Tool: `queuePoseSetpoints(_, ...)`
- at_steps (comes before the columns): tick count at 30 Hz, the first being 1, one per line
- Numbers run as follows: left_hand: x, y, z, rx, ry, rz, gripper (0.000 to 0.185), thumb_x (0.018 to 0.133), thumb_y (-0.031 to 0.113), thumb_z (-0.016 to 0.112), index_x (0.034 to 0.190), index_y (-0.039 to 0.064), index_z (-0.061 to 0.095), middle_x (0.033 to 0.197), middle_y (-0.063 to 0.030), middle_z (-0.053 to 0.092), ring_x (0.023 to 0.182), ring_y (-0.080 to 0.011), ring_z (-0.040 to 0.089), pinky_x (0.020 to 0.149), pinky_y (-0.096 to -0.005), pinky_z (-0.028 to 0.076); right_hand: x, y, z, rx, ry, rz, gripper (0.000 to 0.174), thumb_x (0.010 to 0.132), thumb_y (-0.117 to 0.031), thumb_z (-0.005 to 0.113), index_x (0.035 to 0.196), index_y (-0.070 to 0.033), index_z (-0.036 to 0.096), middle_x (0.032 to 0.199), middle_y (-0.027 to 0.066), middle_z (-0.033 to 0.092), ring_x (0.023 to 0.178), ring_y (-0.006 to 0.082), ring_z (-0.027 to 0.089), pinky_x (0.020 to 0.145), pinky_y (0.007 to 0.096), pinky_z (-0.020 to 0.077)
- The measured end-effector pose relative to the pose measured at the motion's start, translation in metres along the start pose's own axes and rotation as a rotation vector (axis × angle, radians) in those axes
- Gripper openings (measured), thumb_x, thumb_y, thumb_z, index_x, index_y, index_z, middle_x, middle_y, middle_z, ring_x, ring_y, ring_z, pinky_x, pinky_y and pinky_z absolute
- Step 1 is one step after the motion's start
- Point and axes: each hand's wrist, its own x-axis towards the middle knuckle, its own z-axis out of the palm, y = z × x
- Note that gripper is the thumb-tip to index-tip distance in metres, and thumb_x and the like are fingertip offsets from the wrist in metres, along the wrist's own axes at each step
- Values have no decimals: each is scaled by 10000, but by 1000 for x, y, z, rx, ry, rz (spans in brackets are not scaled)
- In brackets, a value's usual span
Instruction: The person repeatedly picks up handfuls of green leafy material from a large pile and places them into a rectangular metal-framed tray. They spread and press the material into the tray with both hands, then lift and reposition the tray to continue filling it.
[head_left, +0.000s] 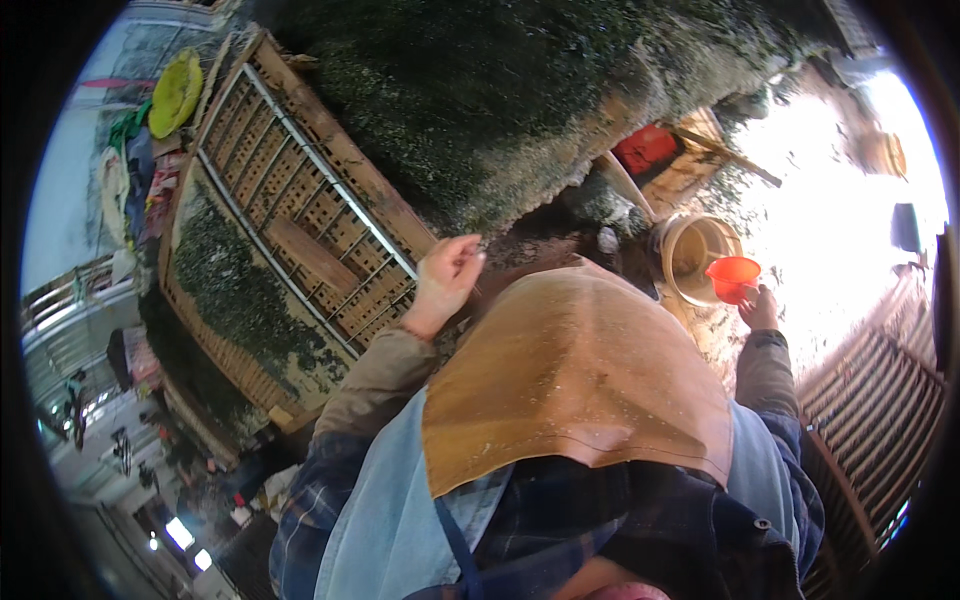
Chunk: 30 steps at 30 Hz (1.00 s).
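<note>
In my right hand (759, 309) is the handle of an orange plastic dipper (733, 278). The dipper is at the right side of the mouth of a pale plastic bucket (671, 255). My left hand (450, 281) is raised near the near corner of a wooden tray frame (405, 225), with its fingers curled. Whether anything small is pinched there cannot be made out. Above both hands spreads a large mound of dark green, leafy-looking material (480, 112) with a paler, grainy edge. A tan apron (585, 360) covers my lap.
Metal rails (330, 176) and a wooden block (311, 255) lie over slatted wood within the frame. More dark material (225, 277) lies beside them. A red container (646, 150) stands beyond the bucket. At right is a ribbed slatted rack (874, 420); a yellow-green basket (176, 94) stands far left.
</note>
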Motion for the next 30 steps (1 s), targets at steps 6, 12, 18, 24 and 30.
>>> queuePoseSetpoints(6, 56, -17, 71, 80, 286, -380, 703, 956, 382, 711, 1502, 10, 471, 1543, -363, 380, 1405, -437, 471, 1097, -494, 464, -20, -100, 110, -405, -307, -175, 484, 978, -313, 645, 1386, -75, 537, 1167, 159, 608, 793, 235, 644, 608, 347, 582)
queuePoseSetpoints(12, 141, -43, 68, 150, 504, -880, 946, 977, 502, 640, 1653, 122, 98, 1681, -297, 48, 1536, -483, 198, 1202, -574, 293, -173, -102, 291, -679, -1146, -384, 380, 997, -264, 657, 1348, -120, 629, 1112, 10, 702, 909, 129, 676, 782, 285, 560)
queuePoseSetpoints(18, 187, -31, 51, -111, 900, -826, 936, 948, 442, 667, 1659, 130, 144, 1633, -367, 166, 1440, -562, 332, 1149, -573, 368, -301, -1, 426, -938, -1550, -302, 473, 1015, -270, 664, 1415, -35, 575, 1065, 28, 677, 901, 108, 636, 763, 251, 542)
queuePoseSetpoints(24, 213, -59, 42, -119, 806, -595, 707, 955, 330, 678, 1561, 92, 404, 1594, -267, 303, 1386, -426, 431, 1090, -488, 419, -341, 104, 522, -816, -1399, -280, 671, 1032, -385, 608, 1598, -122, 362, 1417, 114, 566, 1173, 235, 575, 867, 367, 536)
queuePoseSetpoints(30, 218, -65, -29, -345, 525, -342, 428, 955, 176, 642, 1361, 50, 594, 1084, -134, 711, 915, -231, 649, 827, -370, 524, -426, 122, 554, -448, -1175, 98, 885, 1002, -458, 631, 1673, -250, 93, 1697, 94, 258, 1479, 348, 325, 1000, 600, 437)
